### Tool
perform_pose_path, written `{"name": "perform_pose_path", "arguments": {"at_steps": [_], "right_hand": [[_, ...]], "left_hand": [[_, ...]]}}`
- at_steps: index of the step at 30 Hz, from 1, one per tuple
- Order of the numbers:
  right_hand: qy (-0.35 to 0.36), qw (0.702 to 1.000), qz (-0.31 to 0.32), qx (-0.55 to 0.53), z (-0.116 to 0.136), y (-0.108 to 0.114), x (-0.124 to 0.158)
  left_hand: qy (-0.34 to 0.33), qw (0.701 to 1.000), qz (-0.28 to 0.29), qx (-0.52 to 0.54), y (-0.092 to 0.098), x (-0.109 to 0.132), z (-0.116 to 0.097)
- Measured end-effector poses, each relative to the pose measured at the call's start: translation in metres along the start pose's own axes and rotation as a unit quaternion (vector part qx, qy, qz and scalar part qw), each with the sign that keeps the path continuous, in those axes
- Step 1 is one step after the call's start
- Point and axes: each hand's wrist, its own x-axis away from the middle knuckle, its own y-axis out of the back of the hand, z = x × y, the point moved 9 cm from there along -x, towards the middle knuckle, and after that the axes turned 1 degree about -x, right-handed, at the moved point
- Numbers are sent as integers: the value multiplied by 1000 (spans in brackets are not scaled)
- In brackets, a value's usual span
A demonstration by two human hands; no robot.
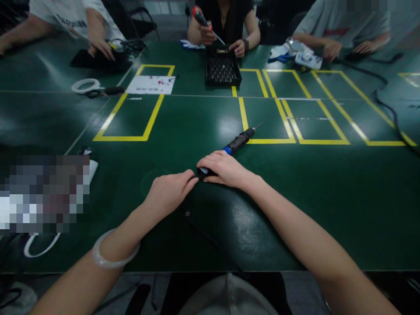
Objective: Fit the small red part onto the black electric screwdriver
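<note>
At the middle of a glossy dark green worktop (183, 118), a right hand (226, 168) grips the rear of a black-and-blue cylindrical electric screwdriver (238, 142), apparently steadying it, while the left hand (170, 190) pinches its tail end, likely for finer control. Its bit points toward yellow tape rectangles (272, 141). Across the room's shared surface, 3 people (241, 26) sit opposite.
</note>
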Motion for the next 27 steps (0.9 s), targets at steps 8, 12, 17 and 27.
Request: {"name": "perform_pose_path", "arguments": {"at_steps": [8,12,17,27], "right_hand": [[-4,1000,2,4,-1,1,0],[0,1000,2,2,0,1,-1],[3,1000,5,-2,1,2,-2],[6,1000,7,13,2,1,-1]], "left_hand": [[-8,983,92,157,-8,-7,7],[-35,992,22,119,-1,-6,2],[-61,995,-34,72,4,-3,-3],[-52,994,-80,-52,9,2,-10]]}}
